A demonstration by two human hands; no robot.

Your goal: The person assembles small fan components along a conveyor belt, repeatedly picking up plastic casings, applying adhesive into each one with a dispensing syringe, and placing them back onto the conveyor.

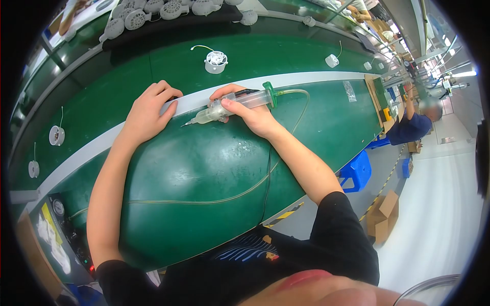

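My right hand [253, 116] is wrapped round a clear dispensing syringe [256, 99] with a green cap. Its thin needle tip points down and left, just above the green bench [199, 168]. From the cap a clear tube [306, 104] loops back across the bench. My left hand [151, 111] rests at the white rail [191, 101], fingers bent and thumb apart. Something small and dark shows by its fingertips; I cannot make out what it is. Beyond the rail, a white round fan [216, 61] with a short wire stands on the green belt [168, 66].
More small white fan parts [56, 135] sit along the belt. Several grey fan housings [138, 19] are heaped on a black shelf. A dispenser box with a gauge [58, 206] stands at lower left. A blue stool [357, 171], a cardboard box [382, 217] and a co-worker [413, 125] are on the right.
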